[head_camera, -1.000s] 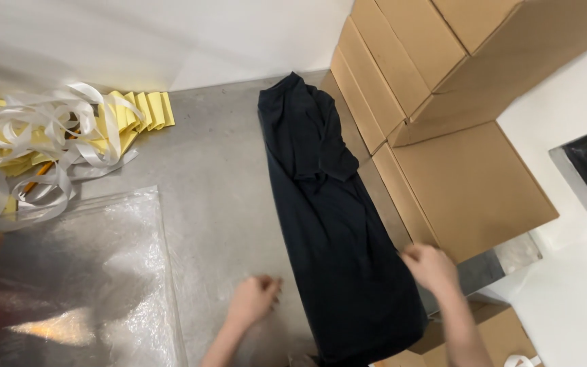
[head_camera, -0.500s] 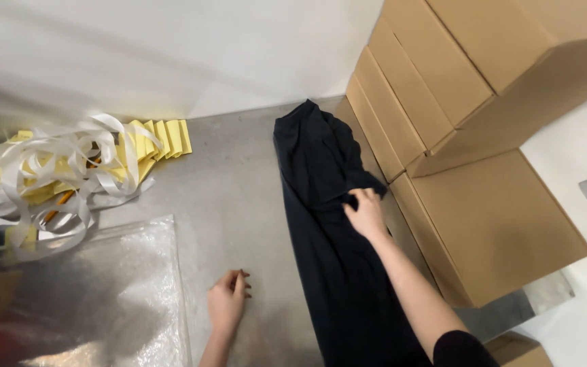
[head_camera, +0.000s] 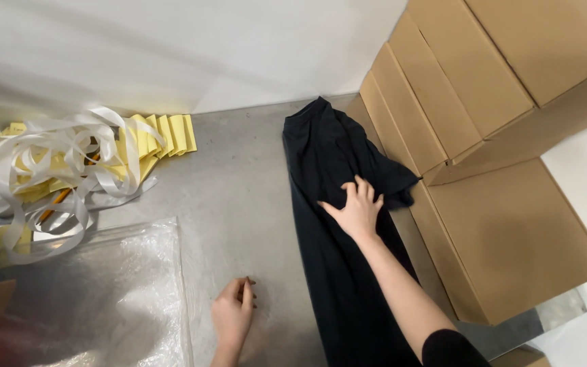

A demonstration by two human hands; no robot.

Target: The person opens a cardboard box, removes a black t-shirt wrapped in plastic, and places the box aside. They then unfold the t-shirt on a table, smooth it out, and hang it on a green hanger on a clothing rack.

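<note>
Black garment (head_camera: 334, 224) lies lengthwise on the table (head_camera: 239, 197), right of centre, beside the boxes (head_camera: 504, 224). We press our right hand (head_camera: 356, 211) flat on its folded sleeve – fingers spread, gripping nothing. Left hand (head_camera: 232, 316) rests loosely curled, empty, on bare table – smoothing stage, we judge.

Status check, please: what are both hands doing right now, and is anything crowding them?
Right hand open, flat on black garment. Left hand loosely curled on metal table. Cardboard boxes tight beside garment.
</note>
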